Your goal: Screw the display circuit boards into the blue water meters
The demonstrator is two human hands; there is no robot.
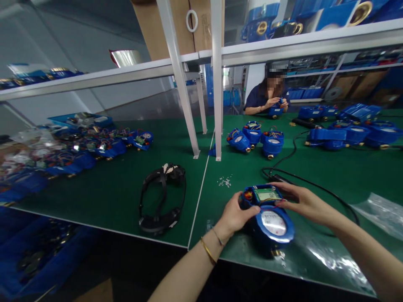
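Observation:
A blue water meter with a round dial and an open top showing a green circuit board lies on the green table near the front edge. My left hand grips its left side, fingers curled round the housing. My right hand rests on the meter's upper right, with its fingers closed against the circuit board's edge.
A black head strap lies left of me. Small white screws are scattered ahead. A black cable runs right. Several blue meters stand behind and fill the left table. Clear plastic bags lie at right. A person works opposite.

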